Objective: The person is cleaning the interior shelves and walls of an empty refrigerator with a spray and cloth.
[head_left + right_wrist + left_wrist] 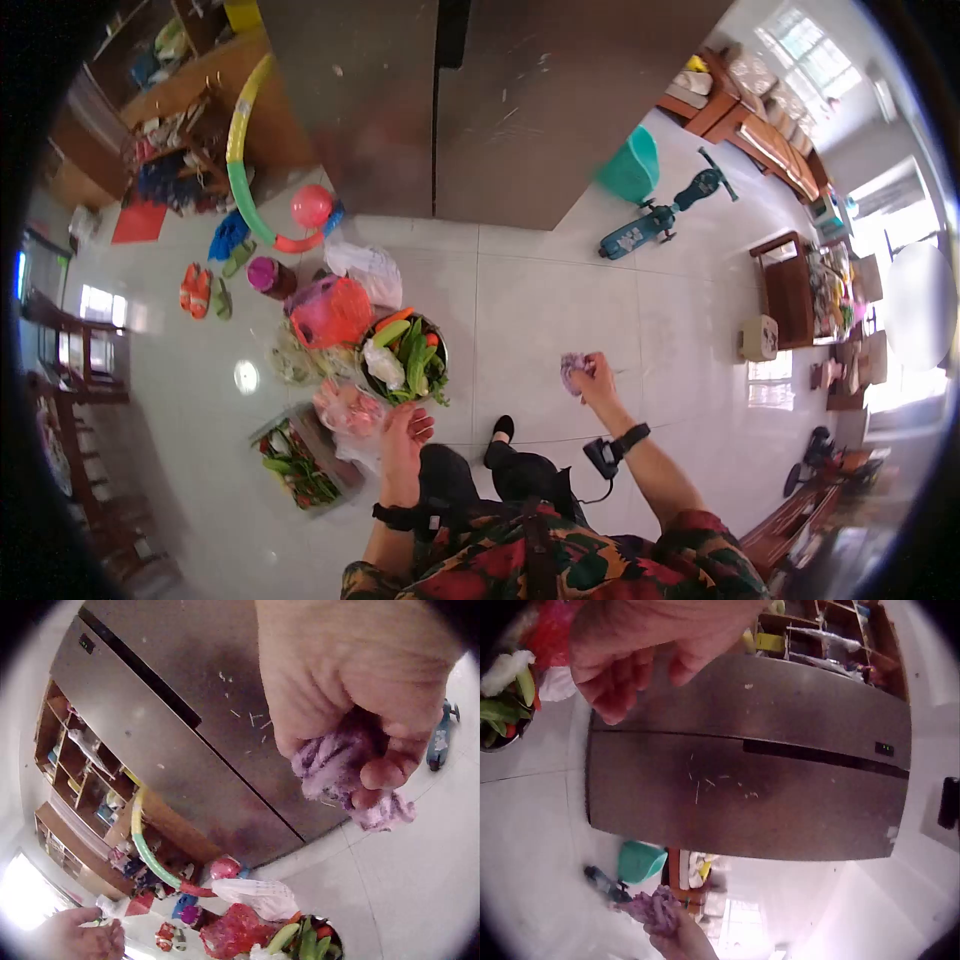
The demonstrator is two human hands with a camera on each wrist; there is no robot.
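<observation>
A crumpled purple cloth (pixel 337 769) is bunched in my right hand (pixel 594 381), with thumb and fingers curled round it. That hand is out to the right over the tiled floor. My left hand (pixel 405 436) holds nothing, its fingers loosely bent, near a pink plastic bag (pixel 345 408) and a bowl of vegetables (pixel 447 368). In front stands a large brown two-door refrigerator (pixel 350 120) with pale scratches and specks on its doors. It fills much of both wrist views.
A box of vegetables (pixel 345 470) and a red bag (pixel 330 312) sit on the floor at left. Behind them are a hula hoop (pixel 237 140) and a pink ball (pixel 311 206). Right of the refrigerator stand a teal bin (pixel 632 168) and a scooter (pixel 640 232).
</observation>
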